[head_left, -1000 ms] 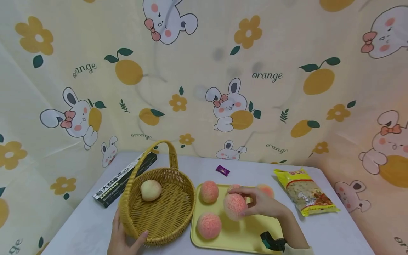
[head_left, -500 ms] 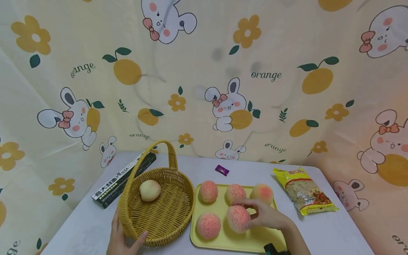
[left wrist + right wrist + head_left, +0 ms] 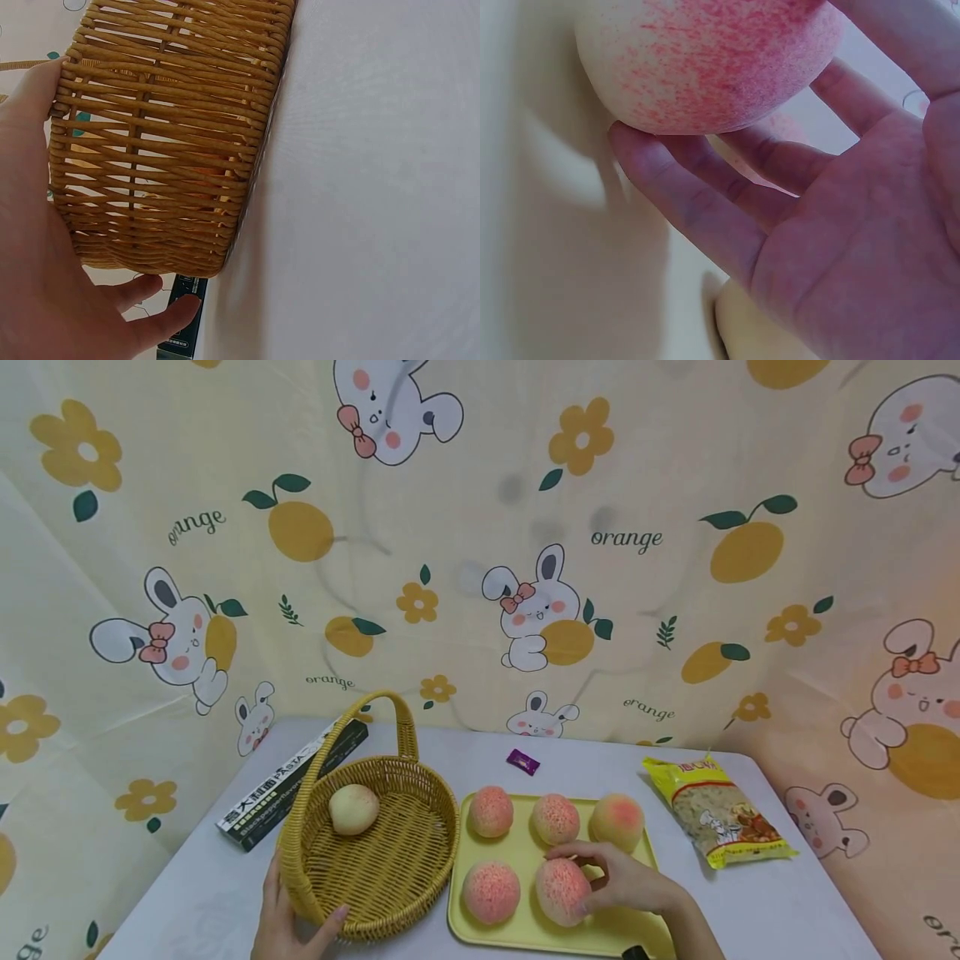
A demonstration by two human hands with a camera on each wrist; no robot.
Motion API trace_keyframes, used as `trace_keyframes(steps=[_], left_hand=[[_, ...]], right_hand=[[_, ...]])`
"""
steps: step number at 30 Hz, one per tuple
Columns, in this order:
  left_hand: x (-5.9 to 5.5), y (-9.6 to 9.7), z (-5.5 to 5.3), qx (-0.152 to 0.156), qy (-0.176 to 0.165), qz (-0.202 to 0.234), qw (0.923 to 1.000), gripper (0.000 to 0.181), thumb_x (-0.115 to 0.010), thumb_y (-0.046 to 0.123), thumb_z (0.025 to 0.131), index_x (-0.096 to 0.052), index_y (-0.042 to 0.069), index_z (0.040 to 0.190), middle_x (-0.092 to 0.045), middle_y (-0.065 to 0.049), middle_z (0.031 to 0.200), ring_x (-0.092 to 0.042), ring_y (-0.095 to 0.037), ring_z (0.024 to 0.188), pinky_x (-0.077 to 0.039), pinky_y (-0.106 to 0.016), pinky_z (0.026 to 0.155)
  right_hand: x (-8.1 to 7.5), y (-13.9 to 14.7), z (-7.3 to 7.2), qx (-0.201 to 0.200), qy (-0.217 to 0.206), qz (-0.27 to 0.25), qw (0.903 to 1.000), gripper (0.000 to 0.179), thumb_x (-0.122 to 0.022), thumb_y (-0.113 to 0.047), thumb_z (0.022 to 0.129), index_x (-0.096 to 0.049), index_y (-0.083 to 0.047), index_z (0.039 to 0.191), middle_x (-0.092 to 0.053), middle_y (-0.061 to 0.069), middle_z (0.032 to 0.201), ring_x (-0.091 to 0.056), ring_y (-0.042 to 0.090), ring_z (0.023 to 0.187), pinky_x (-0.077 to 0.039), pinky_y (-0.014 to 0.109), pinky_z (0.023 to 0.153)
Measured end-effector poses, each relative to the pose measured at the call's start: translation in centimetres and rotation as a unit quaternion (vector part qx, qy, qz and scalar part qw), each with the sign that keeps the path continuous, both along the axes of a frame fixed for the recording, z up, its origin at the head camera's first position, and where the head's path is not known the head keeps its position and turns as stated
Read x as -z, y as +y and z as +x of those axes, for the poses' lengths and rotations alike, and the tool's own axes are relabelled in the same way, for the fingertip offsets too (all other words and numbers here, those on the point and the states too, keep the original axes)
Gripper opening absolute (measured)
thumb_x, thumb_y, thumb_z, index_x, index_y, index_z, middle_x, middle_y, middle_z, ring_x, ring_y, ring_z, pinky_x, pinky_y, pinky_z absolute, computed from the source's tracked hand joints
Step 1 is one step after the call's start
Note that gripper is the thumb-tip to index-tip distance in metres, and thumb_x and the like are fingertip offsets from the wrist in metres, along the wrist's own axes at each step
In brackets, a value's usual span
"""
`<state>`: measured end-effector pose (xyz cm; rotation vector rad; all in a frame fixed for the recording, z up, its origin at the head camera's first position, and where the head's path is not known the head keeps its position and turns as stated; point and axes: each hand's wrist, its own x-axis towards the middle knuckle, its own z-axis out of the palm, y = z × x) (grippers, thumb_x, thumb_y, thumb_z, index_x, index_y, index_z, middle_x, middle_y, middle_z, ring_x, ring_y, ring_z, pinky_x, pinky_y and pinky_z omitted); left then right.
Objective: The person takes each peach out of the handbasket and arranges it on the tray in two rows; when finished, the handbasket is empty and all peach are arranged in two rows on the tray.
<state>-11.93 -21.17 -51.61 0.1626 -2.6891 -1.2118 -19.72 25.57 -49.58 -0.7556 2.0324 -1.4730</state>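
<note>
My right hand holds a pink speckled peach between thumb and fingers, low over the front middle of the yellow tray. Close up in the right wrist view, the fingers curve beneath that peach; whether it touches the tray is unclear. Several more peaches lie on the tray, among them one at front left and a yellower one at back right. With thumb at the rim, my left hand grips the near left side of a wicker basket. Inside the basket rests a pale peach.
A black pasta box lies behind and left of the basket. Beyond the tray is a small purple wrapped sweet. To the right sits a yellow-ended food bag. A printed cloth hangs behind the white table.
My right hand has brought the peach lower and nearer the front of the tray, uncovering the two peaches at the back. My left hand has stayed on the basket.
</note>
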Motion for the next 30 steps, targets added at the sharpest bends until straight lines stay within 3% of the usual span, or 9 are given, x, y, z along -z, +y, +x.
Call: trace_keyframes(steps=[12, 19, 30], left_hand=[[0.1, -0.06, 0.03, 0.006, 0.022, 0.006, 0.9997, 0.099, -0.08, 0.044, 0.083, -0.029, -0.002, 0.154, -0.002, -0.019, 0.163, -0.015, -0.052, 0.144, -0.028, -0.075, 0.103], [-0.2, 0.01, -0.13, 0.007, -0.012, 0.009, 0.9999, 0.104, -0.078, 0.049, 0.083, -0.025, -0.002, 0.155, 0.003, -0.019, 0.163, -0.011, -0.051, 0.145, -0.025, -0.075, 0.105], [-0.28, -0.03, -0.21, 0.005, -0.029, 0.003, 0.9996, 0.108, -0.078, 0.051, 0.083, -0.019, -0.001, 0.157, 0.003, -0.02, 0.163, -0.012, -0.052, 0.144, -0.024, -0.074, 0.106]], right_hand=[[0.4, 0.2, 0.25, 0.003, 0.009, 0.001, 1.0, 0.058, -0.078, -0.012, 0.082, -0.059, -0.011, 0.136, -0.055, 0.013, 0.138, -0.053, 0.023, 0.119, -0.052, 0.034, 0.092], [0.35, 0.21, 0.34, 0.009, -0.001, 0.007, 0.9999, 0.06, -0.077, -0.014, 0.082, -0.056, -0.006, 0.138, -0.055, 0.012, 0.138, -0.052, 0.022, 0.119, -0.052, 0.034, 0.093], [0.64, 0.27, 0.41, 0.01, 0.015, 0.007, 0.9998, 0.062, -0.078, -0.015, 0.081, -0.056, -0.007, 0.138, -0.056, 0.011, 0.137, -0.052, 0.019, 0.116, -0.052, 0.032, 0.093]])
